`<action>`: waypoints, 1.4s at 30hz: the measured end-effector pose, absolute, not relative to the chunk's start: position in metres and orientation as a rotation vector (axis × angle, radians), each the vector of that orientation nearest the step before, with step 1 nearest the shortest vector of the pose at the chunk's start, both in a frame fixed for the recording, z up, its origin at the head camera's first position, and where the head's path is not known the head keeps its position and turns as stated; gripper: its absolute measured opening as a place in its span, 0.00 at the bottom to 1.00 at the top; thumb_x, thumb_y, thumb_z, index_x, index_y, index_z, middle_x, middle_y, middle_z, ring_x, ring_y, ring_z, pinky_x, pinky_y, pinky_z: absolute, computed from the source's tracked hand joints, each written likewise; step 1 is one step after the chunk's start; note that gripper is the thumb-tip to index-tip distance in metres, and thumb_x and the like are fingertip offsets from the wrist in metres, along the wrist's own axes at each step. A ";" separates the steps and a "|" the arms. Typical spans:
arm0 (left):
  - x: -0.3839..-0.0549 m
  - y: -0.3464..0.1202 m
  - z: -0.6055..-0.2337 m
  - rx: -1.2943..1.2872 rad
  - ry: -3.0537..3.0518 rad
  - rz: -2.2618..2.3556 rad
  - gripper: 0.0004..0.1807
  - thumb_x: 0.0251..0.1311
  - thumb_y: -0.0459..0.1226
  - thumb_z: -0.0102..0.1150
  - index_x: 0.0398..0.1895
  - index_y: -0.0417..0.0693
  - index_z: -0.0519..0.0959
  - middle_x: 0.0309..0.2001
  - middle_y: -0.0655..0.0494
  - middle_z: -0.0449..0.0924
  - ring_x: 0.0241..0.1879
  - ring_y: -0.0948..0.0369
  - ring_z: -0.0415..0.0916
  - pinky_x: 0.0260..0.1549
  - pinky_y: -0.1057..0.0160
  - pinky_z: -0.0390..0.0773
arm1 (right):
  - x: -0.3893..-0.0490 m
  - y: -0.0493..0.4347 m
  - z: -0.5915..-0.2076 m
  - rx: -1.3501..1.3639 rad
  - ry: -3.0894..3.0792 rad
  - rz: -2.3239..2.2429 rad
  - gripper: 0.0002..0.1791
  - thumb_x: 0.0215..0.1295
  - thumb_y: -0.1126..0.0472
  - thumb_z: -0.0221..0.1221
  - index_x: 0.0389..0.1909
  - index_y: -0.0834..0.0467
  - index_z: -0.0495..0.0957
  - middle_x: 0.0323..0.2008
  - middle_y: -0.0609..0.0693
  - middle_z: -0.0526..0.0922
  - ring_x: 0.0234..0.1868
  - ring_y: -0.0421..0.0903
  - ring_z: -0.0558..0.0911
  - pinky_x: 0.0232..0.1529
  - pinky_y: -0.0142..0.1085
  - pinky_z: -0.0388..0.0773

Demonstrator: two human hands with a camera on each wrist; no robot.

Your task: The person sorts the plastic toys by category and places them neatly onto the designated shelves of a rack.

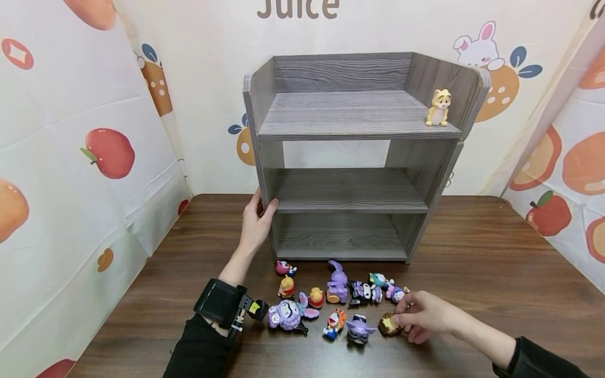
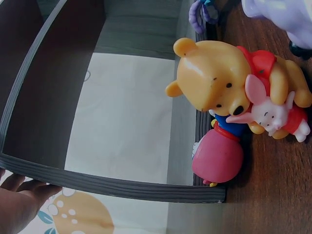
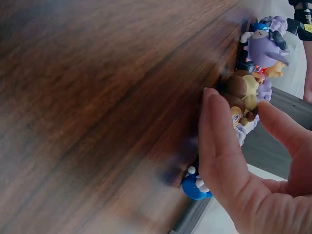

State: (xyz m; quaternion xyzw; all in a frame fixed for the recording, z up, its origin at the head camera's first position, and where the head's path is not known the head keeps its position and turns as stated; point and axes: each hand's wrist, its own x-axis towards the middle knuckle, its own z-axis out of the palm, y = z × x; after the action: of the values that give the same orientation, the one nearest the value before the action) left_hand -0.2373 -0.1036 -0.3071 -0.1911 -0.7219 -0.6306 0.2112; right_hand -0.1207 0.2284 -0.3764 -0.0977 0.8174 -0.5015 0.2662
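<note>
My left hand (image 1: 257, 223) grips the left side panel of a grey wood-grain shelf (image 1: 350, 205), thumb on the front edge and fingers around the outer side. My right hand (image 1: 427, 317) pinches a brown-and-cream toy figurine (image 1: 389, 324) low at the tabletop, thumb on one side and fingers on the other. The right wrist view shows this figurine (image 3: 239, 90) between thumb and fingertips. Near it lie a lavender elephant-like figurine (image 1: 360, 331) and a purple-and-blue one (image 1: 396, 292). A yellow animal figurine (image 1: 438, 108) stands at the right of the top shelf.
Several more toy figurines lie before the shelf, among them a tiger-like one (image 1: 334, 324), a purple one with a curved trunk (image 1: 337, 283) and a large-eared purple one (image 1: 288, 315). A bear hugging a piglet (image 2: 219, 78) is beside a pink-backed figurine (image 2: 218, 156). Printed cloth (image 1: 203, 105) hangs behind.
</note>
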 end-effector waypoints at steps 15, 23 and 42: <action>-0.238 -0.103 -0.307 -0.541 -1.992 -1.763 0.27 0.58 0.25 0.44 0.63 0.32 0.56 0.55 0.31 0.63 0.52 0.43 0.66 0.47 0.48 0.66 | -0.121 0.226 -0.376 -0.449 2.431 -1.262 0.12 0.52 0.60 0.62 0.29 0.64 0.72 0.15 0.50 0.76 0.17 0.43 0.77 0.18 0.34 0.75; -0.238 -0.104 -0.307 -0.545 -1.992 -1.766 0.28 0.58 0.25 0.44 0.64 0.33 0.55 0.56 0.32 0.63 0.52 0.44 0.66 0.47 0.47 0.66 | -0.115 0.217 -0.377 -0.794 2.948 -0.887 0.13 0.45 0.59 0.66 0.28 0.59 0.72 0.13 0.36 0.67 0.15 0.29 0.64 0.15 0.27 0.63; -0.238 -0.103 -0.307 -0.524 -1.999 -1.758 0.27 0.58 0.26 0.44 0.63 0.33 0.56 0.56 0.32 0.63 0.53 0.46 0.66 0.48 0.51 0.67 | -0.099 0.191 -0.380 -1.028 3.488 -0.034 0.22 0.31 0.58 0.71 0.28 0.55 0.71 0.25 0.45 0.70 0.20 0.42 0.74 0.12 0.33 0.68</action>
State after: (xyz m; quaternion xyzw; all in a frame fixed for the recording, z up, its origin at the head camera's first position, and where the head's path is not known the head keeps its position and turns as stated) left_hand -0.2380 -0.1028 -0.3073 -0.1887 -0.7199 -0.6332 0.2125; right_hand -0.0988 0.1915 -0.3797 -0.2739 0.9300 -0.0090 -0.2450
